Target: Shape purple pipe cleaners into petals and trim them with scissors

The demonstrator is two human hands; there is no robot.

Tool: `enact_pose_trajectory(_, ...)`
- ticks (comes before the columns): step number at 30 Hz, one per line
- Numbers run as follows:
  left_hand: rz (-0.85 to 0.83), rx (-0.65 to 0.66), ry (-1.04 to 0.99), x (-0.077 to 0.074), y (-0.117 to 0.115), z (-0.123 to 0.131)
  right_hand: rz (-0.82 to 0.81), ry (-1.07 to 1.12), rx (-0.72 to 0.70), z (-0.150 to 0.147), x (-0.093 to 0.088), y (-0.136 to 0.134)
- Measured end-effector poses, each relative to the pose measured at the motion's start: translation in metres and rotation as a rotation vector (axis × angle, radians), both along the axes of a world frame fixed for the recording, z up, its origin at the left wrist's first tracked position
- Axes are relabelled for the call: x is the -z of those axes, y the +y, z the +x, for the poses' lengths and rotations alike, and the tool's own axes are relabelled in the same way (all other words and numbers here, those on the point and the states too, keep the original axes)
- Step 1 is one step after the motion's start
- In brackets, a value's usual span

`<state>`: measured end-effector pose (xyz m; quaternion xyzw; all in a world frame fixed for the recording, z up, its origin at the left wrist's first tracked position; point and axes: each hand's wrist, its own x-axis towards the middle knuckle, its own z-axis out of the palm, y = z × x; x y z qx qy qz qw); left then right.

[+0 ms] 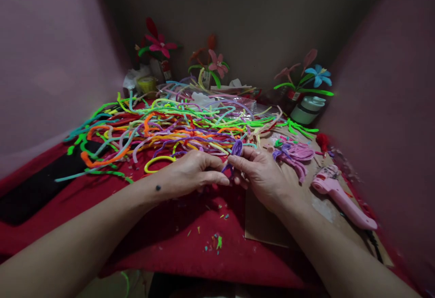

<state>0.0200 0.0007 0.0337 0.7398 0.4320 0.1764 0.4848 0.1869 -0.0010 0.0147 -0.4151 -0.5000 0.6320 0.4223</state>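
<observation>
Between my hands, above the red cloth, is a purple pipe cleaner (237,148) bent into a narrow petal-like loop. My right hand (260,171) pinches the loop near its base with thumb and fingers. My left hand (200,170) closes its thumb and forefinger around the lower purple end, just left of the loop. The exact fingertip contact is partly hidden. A big heap of loose coloured pipe cleaners (163,139) lies just beyond my hands. Right of my right hand rests a bundle of pink and purple pipe-cleaner petals (299,153).
A pink glue gun (345,198) lies on cardboard (265,225) at the right. Along the back stand several pipe-cleaner flowers (319,76) and a pale green lidded container (307,110). A black strip (30,189) lies at the left. Tiny coloured scraps (217,242) dot the red cloth (170,243).
</observation>
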Motion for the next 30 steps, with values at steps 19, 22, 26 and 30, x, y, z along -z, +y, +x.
enact_pose_trajectory(19, -0.150, -0.251, -0.364, 0.007, 0.003, 0.002, -0.083, -0.085, -0.137, -0.005, -0.004, -0.009)
enact_pose_trajectory(22, -0.271, -0.227, -0.429, 0.010, 0.005, 0.000, -0.123, -0.081, -0.220, -0.004, -0.003, -0.009)
enact_pose_trajectory(26, -0.389, -0.246, -0.524, 0.012, 0.006, 0.001, -0.153, -0.038, -0.255, -0.002, 0.001, -0.007)
enact_pose_trajectory(30, -0.441, -0.165, -0.540, 0.009, 0.005, 0.001, -0.133, -0.080, -0.295, -0.001, 0.002, -0.007)
